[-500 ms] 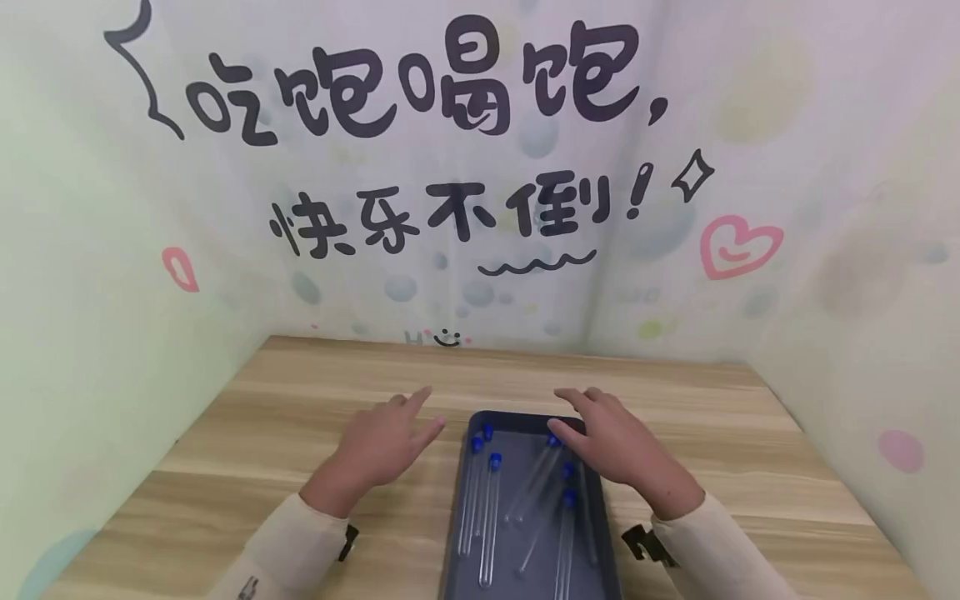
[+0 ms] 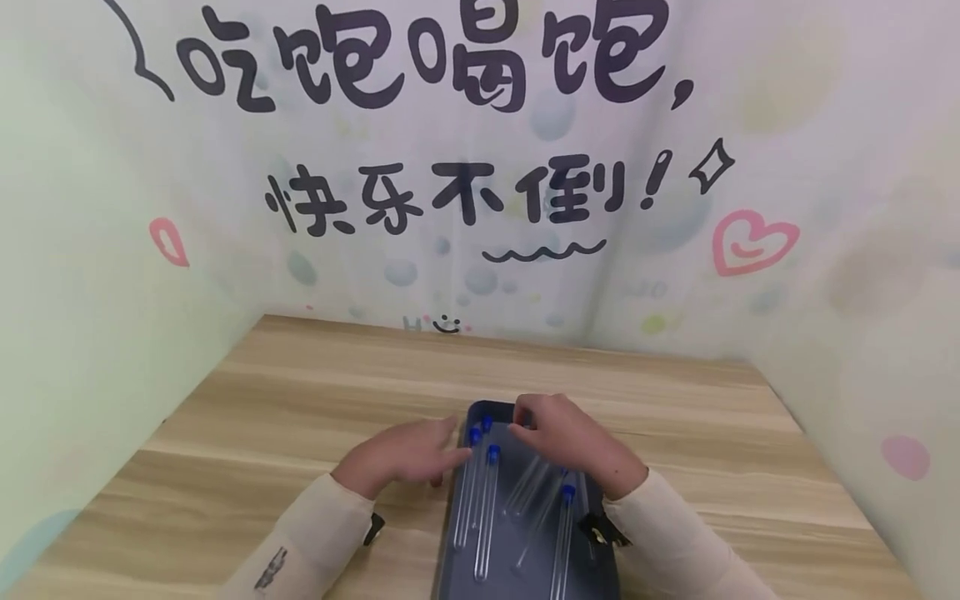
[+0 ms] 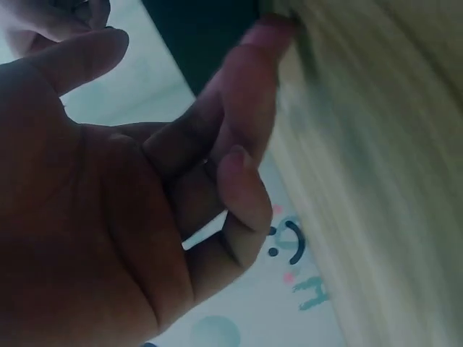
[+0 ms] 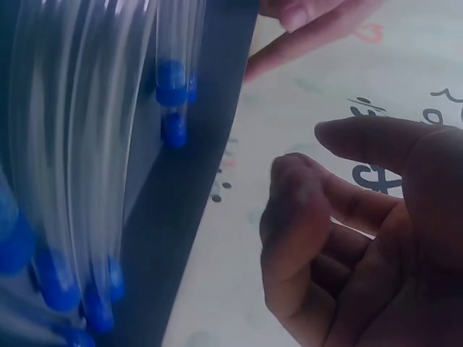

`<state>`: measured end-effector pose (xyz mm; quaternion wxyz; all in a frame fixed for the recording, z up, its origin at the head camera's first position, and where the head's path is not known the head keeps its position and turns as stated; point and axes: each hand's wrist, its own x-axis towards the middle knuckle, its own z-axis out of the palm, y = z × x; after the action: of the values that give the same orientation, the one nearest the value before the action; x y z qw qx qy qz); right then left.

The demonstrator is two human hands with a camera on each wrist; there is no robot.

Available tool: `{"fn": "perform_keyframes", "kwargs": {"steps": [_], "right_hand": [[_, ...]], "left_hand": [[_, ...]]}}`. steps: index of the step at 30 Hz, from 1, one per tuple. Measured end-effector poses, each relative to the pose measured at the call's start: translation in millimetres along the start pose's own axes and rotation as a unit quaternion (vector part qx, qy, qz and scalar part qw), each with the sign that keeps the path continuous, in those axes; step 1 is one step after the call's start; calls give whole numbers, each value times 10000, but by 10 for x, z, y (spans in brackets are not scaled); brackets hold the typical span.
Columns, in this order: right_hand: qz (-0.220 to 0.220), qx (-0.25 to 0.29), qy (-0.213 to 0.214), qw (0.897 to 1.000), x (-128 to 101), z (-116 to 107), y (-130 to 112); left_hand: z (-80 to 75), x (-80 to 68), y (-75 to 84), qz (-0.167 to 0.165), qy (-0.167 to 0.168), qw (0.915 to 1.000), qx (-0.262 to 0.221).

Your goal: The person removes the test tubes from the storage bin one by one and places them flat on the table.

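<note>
Your left hand (image 2: 401,457) rests on the wooden surface (image 2: 300,400) just beside the left rim of the dark tray (image 2: 457,567), its fingers (image 2: 450,457) stretched out toward the tray's far left corner and close to the blue caps there. The fingers are relaxed and hold nothing; in the left wrist view the hand (image 3: 108,217) shows loosely bent fingers with a fingertip against the edge of the surface.

Your right hand (image 2: 558,437) hovers over the far end of the tray, above the test tubes (image 2: 487,508). Its fingers (image 4: 304,210) are curled inward, with the thumb opposite them, but the right wrist view shows an open gap in between and nothing gripped.

The tubes are clear, with blue caps (image 2: 492,454), and all lie inside the tray. A group of three lies along the left side, caps pointing away from you. More tubes lie toward the right side, some slanted and partly hidden under your right hand. In the right wrist view the tubes (image 4: 94,144) lie close together against the tray's dark floor.

A decorated wall (image 2: 480,167) with black lettering stands behind the surface.
</note>
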<state>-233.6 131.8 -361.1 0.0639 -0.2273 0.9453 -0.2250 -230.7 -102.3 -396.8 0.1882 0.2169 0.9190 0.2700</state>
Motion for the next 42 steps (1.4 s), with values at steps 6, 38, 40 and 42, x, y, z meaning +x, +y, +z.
{"fn": "perform_keyframes", "kwargs": {"steps": [6,38,40,42], "right_hand": [[0,304,-138,9994,14,74,-28],[-280,1133,-978,9883,-19,421,17],[-265,1100,-986,9887,-13,431,34],[-236,1080,-997,9889,-8,445,51]], "left_hand": [[1,82,-18,269,-261,9963,-772],[82,238,-379,112,-1122,9403,-3212],[90,248,-417,77,-1172,9352,-3342],[104,253,-456,22,-1214,9293,-3487]]}}
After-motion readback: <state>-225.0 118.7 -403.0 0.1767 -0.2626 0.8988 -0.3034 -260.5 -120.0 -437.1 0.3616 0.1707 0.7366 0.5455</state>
